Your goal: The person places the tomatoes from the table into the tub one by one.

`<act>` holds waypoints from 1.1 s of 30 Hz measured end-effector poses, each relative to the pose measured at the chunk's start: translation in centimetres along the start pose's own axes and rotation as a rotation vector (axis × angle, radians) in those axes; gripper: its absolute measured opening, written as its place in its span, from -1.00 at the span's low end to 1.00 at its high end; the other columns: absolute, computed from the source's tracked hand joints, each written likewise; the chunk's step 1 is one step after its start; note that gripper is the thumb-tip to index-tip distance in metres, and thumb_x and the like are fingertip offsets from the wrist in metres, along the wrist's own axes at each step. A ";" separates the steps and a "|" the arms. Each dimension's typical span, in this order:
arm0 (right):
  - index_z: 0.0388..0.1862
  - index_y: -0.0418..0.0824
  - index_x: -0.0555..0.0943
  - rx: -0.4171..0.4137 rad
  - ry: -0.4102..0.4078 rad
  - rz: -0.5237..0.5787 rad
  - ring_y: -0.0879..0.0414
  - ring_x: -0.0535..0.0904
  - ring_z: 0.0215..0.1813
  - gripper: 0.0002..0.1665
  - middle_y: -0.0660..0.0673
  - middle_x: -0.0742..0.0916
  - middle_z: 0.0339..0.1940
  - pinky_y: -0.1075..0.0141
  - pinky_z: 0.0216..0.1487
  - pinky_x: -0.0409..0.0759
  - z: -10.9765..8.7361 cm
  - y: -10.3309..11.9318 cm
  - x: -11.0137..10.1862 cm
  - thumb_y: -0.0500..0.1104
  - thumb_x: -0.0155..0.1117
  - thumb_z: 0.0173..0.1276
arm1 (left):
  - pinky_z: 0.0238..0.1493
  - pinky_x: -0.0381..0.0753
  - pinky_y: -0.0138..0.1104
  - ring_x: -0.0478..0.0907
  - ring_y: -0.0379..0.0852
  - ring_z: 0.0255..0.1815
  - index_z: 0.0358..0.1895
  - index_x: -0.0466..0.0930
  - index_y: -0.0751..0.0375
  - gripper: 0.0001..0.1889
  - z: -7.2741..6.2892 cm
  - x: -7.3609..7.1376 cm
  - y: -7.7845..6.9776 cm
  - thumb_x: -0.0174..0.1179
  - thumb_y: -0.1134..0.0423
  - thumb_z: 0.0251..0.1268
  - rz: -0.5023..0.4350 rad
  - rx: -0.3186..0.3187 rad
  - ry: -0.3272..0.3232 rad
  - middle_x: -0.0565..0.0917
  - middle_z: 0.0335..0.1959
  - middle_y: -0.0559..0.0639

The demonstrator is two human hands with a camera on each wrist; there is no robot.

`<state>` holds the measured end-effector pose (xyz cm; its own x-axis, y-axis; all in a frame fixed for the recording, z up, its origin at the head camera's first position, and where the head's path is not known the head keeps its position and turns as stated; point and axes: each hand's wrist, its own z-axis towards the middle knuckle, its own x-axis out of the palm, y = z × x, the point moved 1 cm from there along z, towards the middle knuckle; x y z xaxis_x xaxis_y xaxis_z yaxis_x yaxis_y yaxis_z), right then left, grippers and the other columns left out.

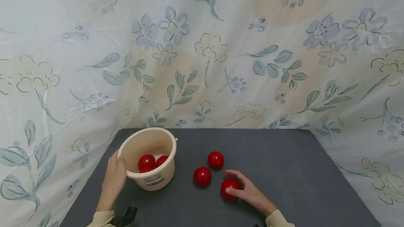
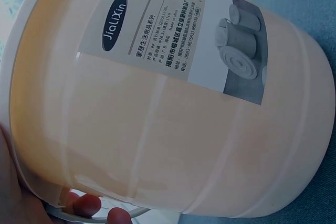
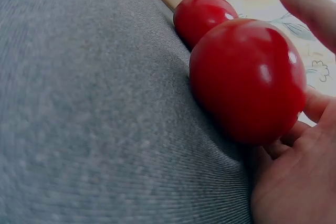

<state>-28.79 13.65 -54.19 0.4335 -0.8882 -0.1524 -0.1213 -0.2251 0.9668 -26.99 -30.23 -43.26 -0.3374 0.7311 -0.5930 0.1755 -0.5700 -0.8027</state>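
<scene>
In the head view my left hand [image 1: 114,175] grips the near-left rim of a cream plastic bucket [image 1: 159,181]. The left wrist view shows the bucket's printed label [image 2: 178,30] and fingertips [image 2: 119,215] by its handle. Three red tomatoes [image 1: 146,162] are visible inside. On the table my right hand [image 1: 247,189] curls its fingers around a tomato [image 3: 247,82], the thumb across its near side in the head view. Two more tomatoes lie close by, the left tomato [image 1: 202,177] and the farther tomato [image 1: 216,159].
A dark grey table [image 1: 268,157] lies under everything. Floral cloth [image 1: 221,62] hangs behind it and along both sides. A black strap [image 1: 125,216] sits at my left wrist.
</scene>
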 end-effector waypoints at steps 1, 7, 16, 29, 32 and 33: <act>0.52 -0.12 0.34 0.004 0.002 0.000 -0.10 0.37 0.47 -0.25 -0.20 0.50 0.47 0.21 0.32 0.46 0.0 0.0 0.1 0.01 0.32 0.42 | 0.43 0.05 0.43 0.13 0.42 0.54 0.59 0.00 0.36 -0.39 0.0 0.0 0.0 -0.48 0.08 0.65 -0.002 0.002 -0.002 0.19 0.48 0.45; 0.49 -0.10 0.37 -0.002 0.036 -0.030 -0.05 0.48 0.29 -0.23 -0.24 0.49 0.44 0.23 0.11 0.59 -0.2 -0.1 0.2 0.01 0.38 0.37 | 0.43 0.06 0.42 0.13 0.43 0.54 0.59 0.00 0.38 -0.39 -0.1 0.1 0.1 -0.48 0.10 0.65 -0.019 0.008 -0.009 0.19 0.47 0.46; 0.54 -0.07 0.30 -0.029 0.101 -0.074 -0.10 0.48 0.30 -0.16 -0.26 0.44 0.46 0.10 0.16 0.60 -0.6 -0.3 0.3 0.00 0.41 0.34 | 0.41 0.06 0.44 0.12 0.43 0.55 0.61 -0.02 0.33 -0.39 0.1 0.2 0.2 -0.48 0.08 0.66 -0.016 -0.004 -0.004 0.18 0.48 0.45; 0.48 -0.11 0.40 -0.005 0.071 -0.039 -0.03 0.53 0.19 -0.24 -0.25 0.54 0.34 0.20 0.07 0.63 -0.6 -0.2 0.1 -0.02 0.41 0.35 | 0.39 0.06 0.45 0.14 0.45 0.53 0.59 -0.01 0.38 -0.38 0.0 0.2 0.1 -0.48 0.09 0.66 -0.024 0.016 -0.008 0.18 0.47 0.47; 0.47 -0.15 0.41 0.010 0.034 -0.027 0.00 0.55 0.12 -0.25 -0.24 0.58 0.28 0.23 -0.04 0.65 -0.6 -0.2 0.1 0.00 0.41 0.35 | 0.39 0.07 0.45 0.12 0.45 0.53 0.59 -0.01 0.40 -0.38 0.1 0.2 0.2 -0.50 0.10 0.65 -0.018 0.025 -0.006 0.18 0.47 0.48; 0.46 -0.16 0.41 0.015 0.023 -0.018 0.00 0.56 0.10 -0.25 -0.24 0.59 0.27 0.24 -0.06 0.65 -0.5 -0.1 0.0 0.01 0.40 0.35 | 0.39 0.08 0.45 0.13 0.45 0.53 0.59 -0.01 0.41 -0.38 0.1 0.2 0.3 -0.50 0.11 0.65 -0.017 0.029 -0.006 0.18 0.46 0.49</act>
<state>-28.29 13.86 -54.20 0.4560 -0.8745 -0.1651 -0.1267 -0.2474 0.9606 -27.15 -30.25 -43.59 -0.3460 0.7386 -0.5785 0.1431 -0.5679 -0.8106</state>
